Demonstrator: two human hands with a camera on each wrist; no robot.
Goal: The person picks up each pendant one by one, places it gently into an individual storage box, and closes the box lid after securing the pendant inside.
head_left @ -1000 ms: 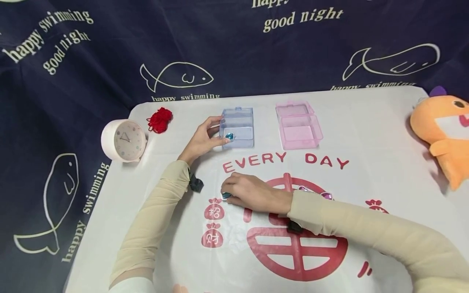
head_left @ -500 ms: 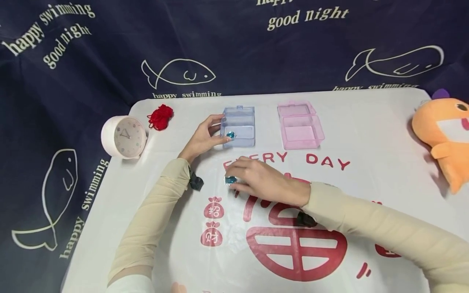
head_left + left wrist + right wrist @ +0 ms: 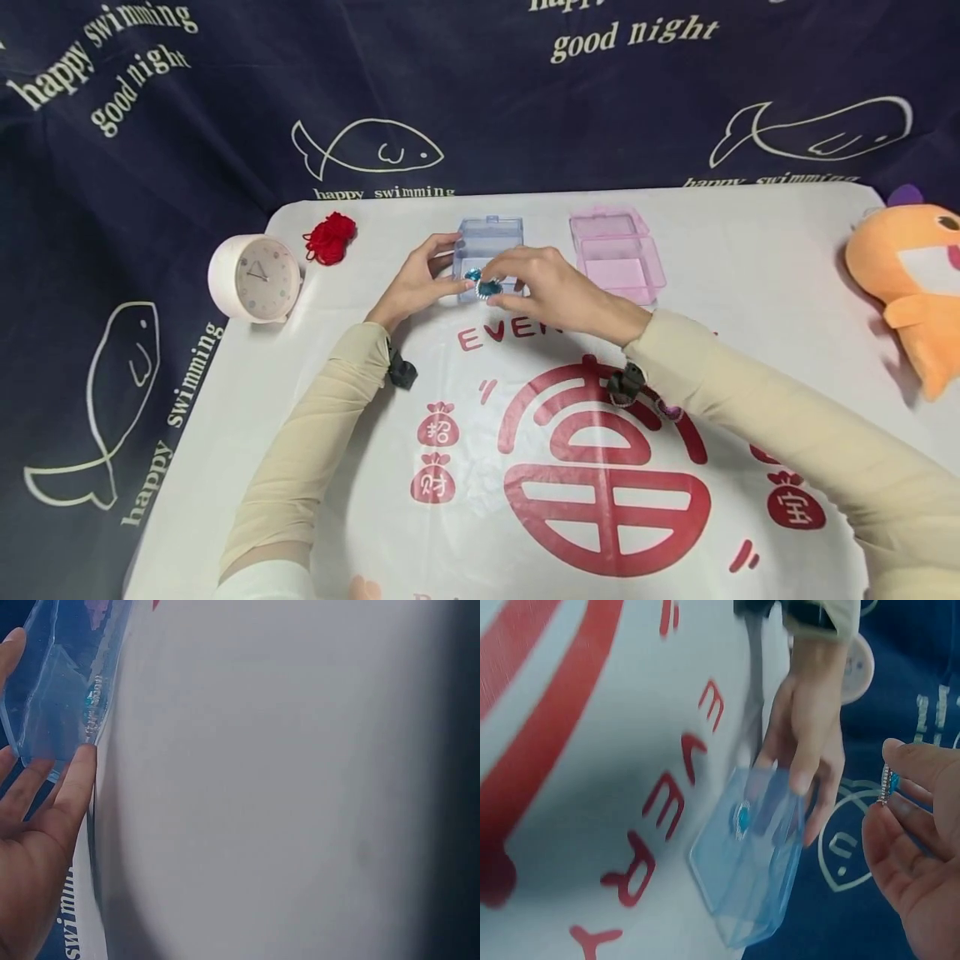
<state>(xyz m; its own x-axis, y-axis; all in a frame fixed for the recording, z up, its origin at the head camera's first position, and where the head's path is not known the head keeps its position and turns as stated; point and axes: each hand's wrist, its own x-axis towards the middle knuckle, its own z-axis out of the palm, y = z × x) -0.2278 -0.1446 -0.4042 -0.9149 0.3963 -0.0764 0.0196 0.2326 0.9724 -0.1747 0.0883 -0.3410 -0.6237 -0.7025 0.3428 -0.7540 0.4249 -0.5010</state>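
Observation:
My left hand (image 3: 420,279) grips the left side of an open, clear blue plastic box (image 3: 491,227), thumb at the front and fingers behind. A blue gem (image 3: 472,273) with a silvery beaded rim lies inside; the right wrist view shows this gem (image 3: 742,819) through the box wall. Above the box's front part is my right hand (image 3: 551,287), pinching a second blue beaded-rim gem (image 3: 489,288). In the right wrist view, the pinched gem (image 3: 889,784) sits edge-on between thumb and fingertips. The left wrist view shows my left fingers against the blue box (image 3: 56,705).
An open pink box (image 3: 618,271) stands right of the blue one. A purple gem (image 3: 669,409) lies partly hidden by the right sleeve. Red yarn (image 3: 330,238) and a white clock (image 3: 255,279) are at the left, an orange plush toy (image 3: 915,283) at the right.
My right hand has lifted the second blue gem from the printed white tabletop and carried it forward to over the blue box. The left hand keeps its grip on the box.

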